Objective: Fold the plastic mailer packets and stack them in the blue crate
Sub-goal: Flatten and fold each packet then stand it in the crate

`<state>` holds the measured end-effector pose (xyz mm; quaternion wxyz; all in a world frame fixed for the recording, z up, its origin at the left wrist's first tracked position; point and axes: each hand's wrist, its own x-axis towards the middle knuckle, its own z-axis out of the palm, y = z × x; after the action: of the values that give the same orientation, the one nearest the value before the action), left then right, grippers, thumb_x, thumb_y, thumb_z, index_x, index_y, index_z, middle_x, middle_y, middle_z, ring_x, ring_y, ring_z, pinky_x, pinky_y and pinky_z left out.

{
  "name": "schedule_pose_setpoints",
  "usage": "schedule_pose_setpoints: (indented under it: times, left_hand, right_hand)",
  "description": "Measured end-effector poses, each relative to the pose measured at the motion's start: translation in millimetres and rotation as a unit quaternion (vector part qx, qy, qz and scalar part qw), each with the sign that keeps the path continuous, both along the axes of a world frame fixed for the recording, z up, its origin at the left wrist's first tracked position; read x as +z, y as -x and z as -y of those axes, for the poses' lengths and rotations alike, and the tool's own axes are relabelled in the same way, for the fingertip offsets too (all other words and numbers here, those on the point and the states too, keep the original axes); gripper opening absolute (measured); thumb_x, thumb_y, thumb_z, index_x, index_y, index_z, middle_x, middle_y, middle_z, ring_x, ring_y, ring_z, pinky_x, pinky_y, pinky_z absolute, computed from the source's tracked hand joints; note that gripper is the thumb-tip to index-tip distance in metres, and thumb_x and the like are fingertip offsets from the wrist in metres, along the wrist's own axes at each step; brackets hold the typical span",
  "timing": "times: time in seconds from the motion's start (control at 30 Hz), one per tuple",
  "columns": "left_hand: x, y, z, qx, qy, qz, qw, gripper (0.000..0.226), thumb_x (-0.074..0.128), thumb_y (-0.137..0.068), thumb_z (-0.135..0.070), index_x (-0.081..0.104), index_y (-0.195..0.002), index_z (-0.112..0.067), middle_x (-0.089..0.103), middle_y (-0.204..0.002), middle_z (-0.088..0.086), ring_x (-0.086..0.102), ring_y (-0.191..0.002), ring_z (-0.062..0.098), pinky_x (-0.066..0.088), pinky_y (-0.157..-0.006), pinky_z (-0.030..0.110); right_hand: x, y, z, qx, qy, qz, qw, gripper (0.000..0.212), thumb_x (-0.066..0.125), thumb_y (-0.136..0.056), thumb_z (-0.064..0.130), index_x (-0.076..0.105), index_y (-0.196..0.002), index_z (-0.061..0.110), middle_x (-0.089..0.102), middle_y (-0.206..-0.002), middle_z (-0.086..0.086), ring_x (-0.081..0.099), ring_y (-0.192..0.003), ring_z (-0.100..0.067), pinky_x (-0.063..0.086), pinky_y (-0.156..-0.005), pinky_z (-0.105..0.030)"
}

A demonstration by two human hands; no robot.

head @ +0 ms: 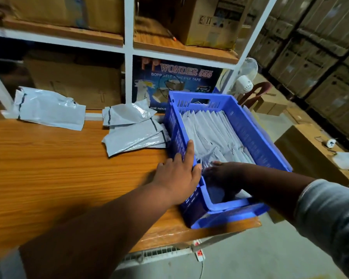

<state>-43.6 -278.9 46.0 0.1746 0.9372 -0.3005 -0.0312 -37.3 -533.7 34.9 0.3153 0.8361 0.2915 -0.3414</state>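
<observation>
The blue crate [248, 125] is being steadied at the tabletop [58, 168] edge by the flat, open left hand [179, 174] – seemingly so packets [214, 133] can be tucked by the right hand [220, 174], whose grip cannot be told – while unstacked mailers [135, 131] are lying beside it.

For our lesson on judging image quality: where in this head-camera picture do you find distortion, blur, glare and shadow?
Head view: the wide lens bends the shelf posts and stretches the forearms at the bottom; the right sleeve and the edges are smeared; soft glare lies on the loose mailers and the table; the right hand is in shadow inside the crate, its fingers unclear; the left hand rests on the crate's wall.
</observation>
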Motion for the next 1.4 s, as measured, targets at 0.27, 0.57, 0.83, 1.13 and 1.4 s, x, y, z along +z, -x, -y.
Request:
schedule_pose_setpoints:
  times: [0.27, 0.57, 0.83, 1.13, 1.4]
  left_hand:
    - [1.5, 0.2, -2.7, -0.003, 0.005, -0.015, 1.000, 0.075, 0.014, -0.109, -0.060, -0.023, -0.166, -0.029, 0.054, -0.135, 0.016, 0.058, -0.109, 0.038, 0.050, -0.093, 0.055]
    - [7.9, -3.1, -8.2, -0.017, -0.009, -0.054, 0.998, 0.076, 0.011, -0.107, -0.068, -0.029, -0.163, -0.037, 0.052, -0.135, 0.015, 0.057, -0.110, 0.036, 0.049, -0.094, 0.056]
    - [20.5, -43.3, -51.8, -0.019, -0.024, -0.074, 0.997, 0.094, 0.017, -0.094, -0.090, -0.019, -0.166, -0.040, 0.037, -0.165, 0.012, 0.049, -0.142, 0.037, 0.049, -0.106, 0.056]
    - [57.2, -98.7, -134.7, 0.061, -0.005, -0.023, 0.998, 0.087, 0.028, -0.098, -0.084, 0.016, -0.169, -0.035, 0.036, -0.170, 0.006, 0.044, -0.148, 0.035, 0.045, -0.112, 0.054]
    - [38.2, -173.6, -259.1, 0.117, 0.033, -0.064, 0.990, 0.054, 0.051, -0.104, -0.060, 0.059, -0.147, -0.029, 0.058, -0.149, 0.002, 0.059, -0.131, 0.026, 0.054, -0.105, 0.043]
  right_hand:
    - [-5.1, 13.9, 4.6, 0.001, 0.156, 0.137, 0.978, 0.061, 0.026, -0.113, 0.043, 0.020, -0.170, 0.023, 0.009, -0.178, -0.012, 0.007, -0.164, -0.040, 0.010, -0.118, -0.083]
    - [17.4, 8.6, 7.2, 0.017, 0.071, 0.071, 0.995, 0.075, 0.023, -0.103, 0.055, 0.022, -0.170, 0.023, 0.017, -0.178, -0.001, 0.006, -0.165, -0.031, 0.005, -0.123, -0.077]
    - [95.4, -18.4, -18.0, -0.023, -0.221, 0.172, 0.960, 0.073, 0.060, -0.090, 0.066, 0.052, -0.150, 0.024, 0.054, -0.156, -0.001, 0.041, -0.153, -0.026, 0.042, -0.118, -0.048]
    - [146.8, -75.2, -145.9, 0.070, -0.248, 0.231, 0.938, 0.058, 0.059, -0.098, 0.051, 0.052, -0.150, 0.027, 0.052, -0.156, 0.000, 0.045, -0.145, -0.025, 0.047, -0.112, -0.047]
    - [88.1, -152.2, -284.3, -0.055, -0.268, 0.131, 0.953, 0.062, 0.062, -0.099, 0.055, 0.046, -0.156, 0.036, 0.043, -0.164, 0.001, 0.043, -0.148, -0.024, 0.043, -0.118, -0.047]
